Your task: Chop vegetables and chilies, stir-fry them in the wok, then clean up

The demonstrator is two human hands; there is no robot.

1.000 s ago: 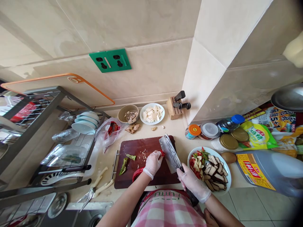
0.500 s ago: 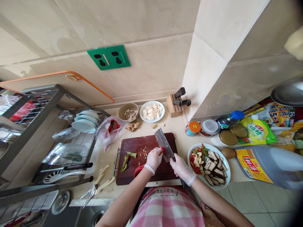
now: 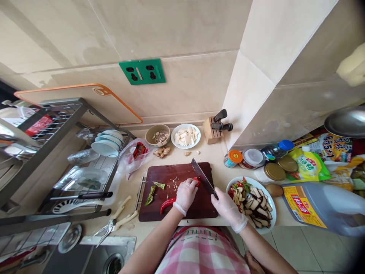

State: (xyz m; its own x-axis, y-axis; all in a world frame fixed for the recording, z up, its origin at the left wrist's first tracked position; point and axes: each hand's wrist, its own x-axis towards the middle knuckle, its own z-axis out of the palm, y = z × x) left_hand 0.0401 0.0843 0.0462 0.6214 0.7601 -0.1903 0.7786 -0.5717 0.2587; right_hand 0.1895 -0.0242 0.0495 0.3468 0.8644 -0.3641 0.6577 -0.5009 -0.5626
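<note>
My right hand (image 3: 226,205), in a clear glove, grips the handle of a cleaver (image 3: 203,178), whose blade slants up and left over the dark red cutting board (image 3: 154,175). Just left of the blade, my gloved left hand (image 3: 186,195) is closed on a piece of red chili pepper (image 3: 196,181) that shows at its fingertips. A whole red chili (image 3: 167,204) lies by my left wrist. Two green pepper pieces (image 3: 150,195) rest on the board's left side, and pale seeds are scattered across the middle.
To the right, a plate (image 3: 273,213) holds sliced mushrooms and cut peppers. Behind the board are a plate of white slices (image 3: 186,136), a basket (image 3: 157,135), ginger (image 3: 162,152) and a knife block (image 3: 212,131). Scissors (image 3: 114,224) lie left; a large bottle (image 3: 316,207) lies right.
The view has shifted slightly. The cleaver's blade has turned and moved a little right of my left hand, and my right hand has moved right and down. More of the whole red chili shows.
</note>
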